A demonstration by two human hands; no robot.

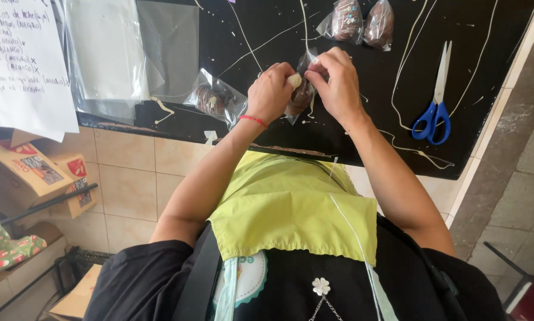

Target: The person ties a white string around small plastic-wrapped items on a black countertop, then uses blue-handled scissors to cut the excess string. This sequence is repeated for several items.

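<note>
Nearest the camera, a lime-green apron bib (pixel 291 208) lies over a black top, and both bare forearms reach forward from it to meet over the black tabletop (pixel 362 137). The left hand (pixel 271 92), a red thread at its wrist, and the right hand (pixel 337 83) are drawn close together, fingertips pinched on the neck of a small clear bag (pixel 301 98) that holds a brown chocolate piece and sits just above the tabletop's near edge. By the look of it, the step in hand is closing the bag's mouth with a pale cord; the next move seems to call for a firm pinch by one hand while the other draws the cord tight. Both wrists bend inward, elbows spread. Left of the hands lies another bagged chocolate (pixel 214 100); to the right, blue-handled scissors (pixel 434 110) among loose strands; farther off, two more wrapped pieces (pixel 362 22).
</note>
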